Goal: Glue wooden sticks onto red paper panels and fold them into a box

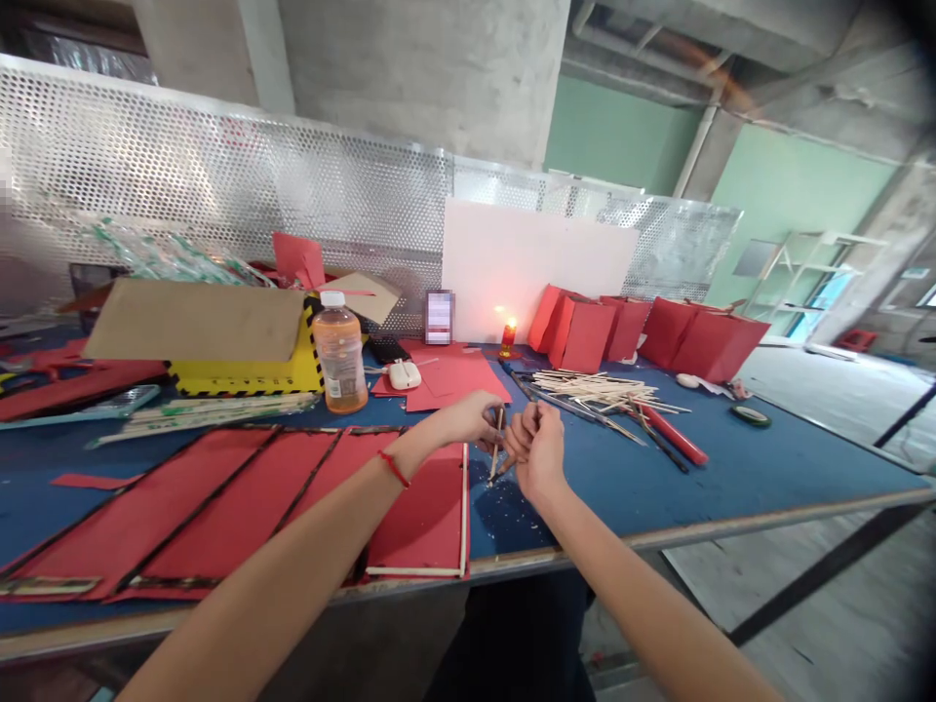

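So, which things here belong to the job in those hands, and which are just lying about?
Probably part of the job:
- thin wooden stick at the hands
- stick-edged red panel
- pile of wooden sticks
- lit red candle, perhaps

Apparently just lying about:
- bottle of orange drink
- smartphone
- small white case

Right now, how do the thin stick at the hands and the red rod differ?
The thin stick is pale, unlike the red rod. The stick is slimmer than the rod. The stick is held steeply upright at the left hand, while the rod lies on the blue table. Both are long and narrow.
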Available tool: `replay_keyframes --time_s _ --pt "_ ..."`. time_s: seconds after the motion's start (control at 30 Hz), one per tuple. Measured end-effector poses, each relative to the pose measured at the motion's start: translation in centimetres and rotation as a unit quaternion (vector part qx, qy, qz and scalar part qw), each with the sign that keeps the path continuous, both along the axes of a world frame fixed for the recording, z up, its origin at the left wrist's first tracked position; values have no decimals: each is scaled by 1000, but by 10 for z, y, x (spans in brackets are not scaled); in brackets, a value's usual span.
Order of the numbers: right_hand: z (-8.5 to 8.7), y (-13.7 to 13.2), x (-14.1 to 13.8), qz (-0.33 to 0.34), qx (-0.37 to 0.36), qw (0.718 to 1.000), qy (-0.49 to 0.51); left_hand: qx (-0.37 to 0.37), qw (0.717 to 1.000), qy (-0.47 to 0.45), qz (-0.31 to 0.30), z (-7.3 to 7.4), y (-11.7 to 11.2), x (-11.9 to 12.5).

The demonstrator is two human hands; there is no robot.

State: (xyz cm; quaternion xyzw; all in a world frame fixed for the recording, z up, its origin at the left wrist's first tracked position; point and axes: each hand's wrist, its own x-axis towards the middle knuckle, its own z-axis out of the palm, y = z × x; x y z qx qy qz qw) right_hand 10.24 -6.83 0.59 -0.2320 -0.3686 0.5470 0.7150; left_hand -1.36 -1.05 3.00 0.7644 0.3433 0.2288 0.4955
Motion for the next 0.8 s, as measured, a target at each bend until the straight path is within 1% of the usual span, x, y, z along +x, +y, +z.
replay_keyframes --time_s 0.07,0.13,0.17,0.23,0.33,0.43,0.53,0.6,0.7,0.8 --pt "-2 -6 0 54 48 997 -31 20 999 16 24 -1 3 -3" --pt "-5 -12 0 100 110 987 -68 38 997 32 52 -3 5 -5" --pt "-5 -14 1 114 134 981 -80 43 996 39 61 -4 6 -5" --pt "-4 -15 2 125 159 976 -82 44 996 45 66 -5 7 -5" --pt "3 -10 6 137 160 975 -74 52 995 56 68 -4 6 -3" --pt "11 -2 9 178 147 969 -92 68 993 60 74 -2 4 -1" --pt "14 2 10 210 126 963 -109 72 995 38 64 -1 4 1" --pt "16 4 9 216 115 962 -124 64 996 22 55 -1 3 2" --pt "18 5 6 221 91 960 -146 28 998 -3 56 -2 3 3" --pt "20 6 4 224 59 960 -156 -4 998 -39 48 -8 7 3"
